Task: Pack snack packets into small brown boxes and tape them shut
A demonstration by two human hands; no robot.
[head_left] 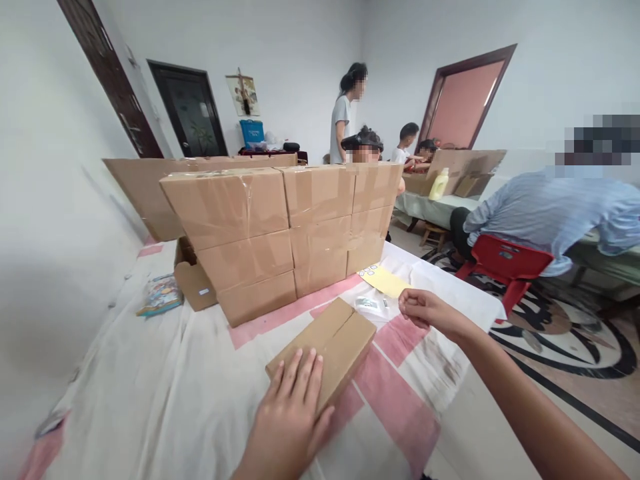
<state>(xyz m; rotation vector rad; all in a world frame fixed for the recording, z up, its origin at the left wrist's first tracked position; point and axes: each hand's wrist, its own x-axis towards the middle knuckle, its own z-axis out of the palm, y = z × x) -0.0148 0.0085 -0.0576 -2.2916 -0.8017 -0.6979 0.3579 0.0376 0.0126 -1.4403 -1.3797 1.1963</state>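
Note:
A closed cardboard box [336, 343] lies at an angle on the cloth in front of me. My left hand [293, 407] rests on its near end, fingers flat and slightly spread, thumb along the side. Off to the right of the box, my right hand [420, 310] is raised with its fingers curled together. Its fingertips are by the corner of a yellow sheet [387, 281] with outlined shapes at one end. Whatever those fingers hold, if anything, is hidden. A small clear packet [370, 305] with a printed label lies between the box and my right hand.
Taped cardboard boxes [293, 233] form a wall across the table. Left of it are an open carton [200, 288] and a colourful plastic packet [161, 295]. Someone in a striped shirt sits on a red chair [510, 260] at right; other people are beyond the boxes.

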